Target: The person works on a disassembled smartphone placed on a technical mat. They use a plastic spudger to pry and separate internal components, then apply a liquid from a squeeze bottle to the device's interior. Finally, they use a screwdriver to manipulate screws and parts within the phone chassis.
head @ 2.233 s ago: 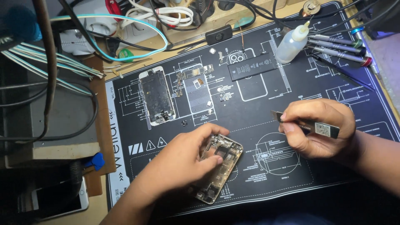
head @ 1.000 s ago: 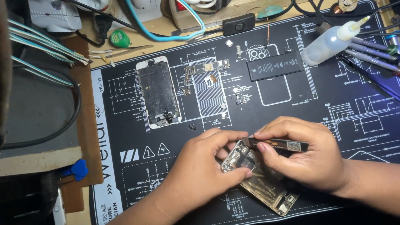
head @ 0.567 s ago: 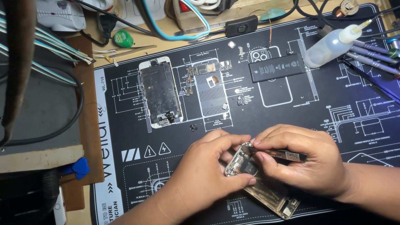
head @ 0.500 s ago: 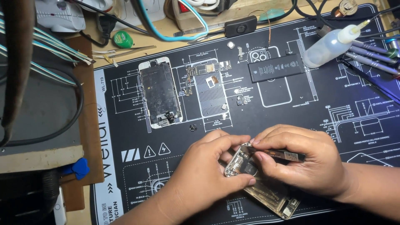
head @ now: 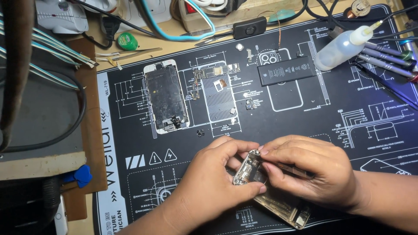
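As before, both hands on phone frame (head: 270, 191).

The phone housing (head: 270, 191) looks like bare, dull metal. The repair mat (head: 305, 117) is matt black rubber. The squeeze bottle (head: 337, 48) is translucent plastic.

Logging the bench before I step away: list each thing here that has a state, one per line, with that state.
Phone frame: opened, held in both hands.
Left hand: gripping the frame.
Right hand: pinching a thin tool at the frame.
Screen panel: removed, lying flat.
Battery: removed, on the mat.
Squeeze bottle: lying on its side.
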